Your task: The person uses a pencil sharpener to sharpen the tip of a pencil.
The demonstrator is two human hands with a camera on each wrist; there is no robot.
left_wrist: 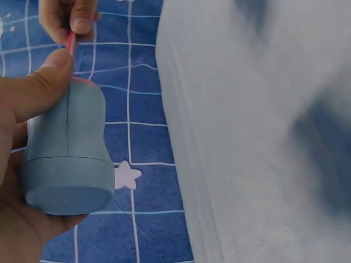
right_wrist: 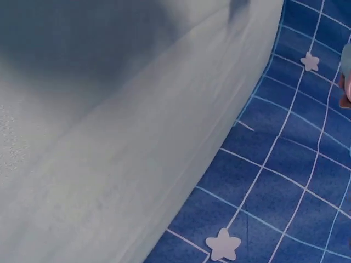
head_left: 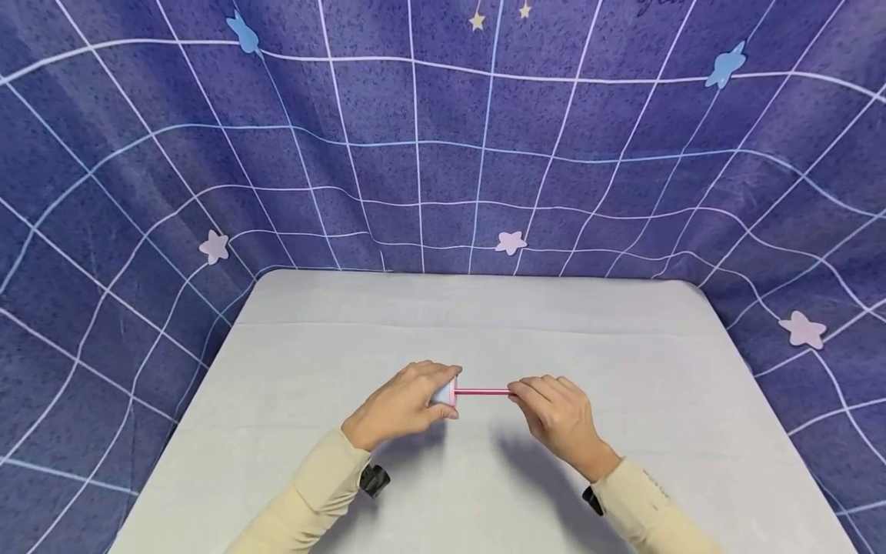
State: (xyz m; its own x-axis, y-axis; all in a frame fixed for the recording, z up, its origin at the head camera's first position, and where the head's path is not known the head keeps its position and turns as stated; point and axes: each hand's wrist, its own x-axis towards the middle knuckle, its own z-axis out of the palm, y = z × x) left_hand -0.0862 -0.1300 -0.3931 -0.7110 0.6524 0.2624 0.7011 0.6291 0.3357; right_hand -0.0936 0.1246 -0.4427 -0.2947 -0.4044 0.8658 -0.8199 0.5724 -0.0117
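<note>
My left hand grips a pale blue pencil sharpener with a pink end, held sideways above the table. In the left wrist view its rounded body narrows in the middle, and its flat base faces the camera. A red pencil with a pale stripe runs straight into the pink end. Its far end is pinched between the fingertips and thumb of my right hand. The tip inside the sharpener is hidden. In the right wrist view only a sliver of the blue body and some fingertips show at the right edge.
A white cloth covers the table, and shadows of both arms fall on it. Behind and at the sides hangs a purple-blue curtain with grid lines and stars. Dark straps with small devices sit at the wrists.
</note>
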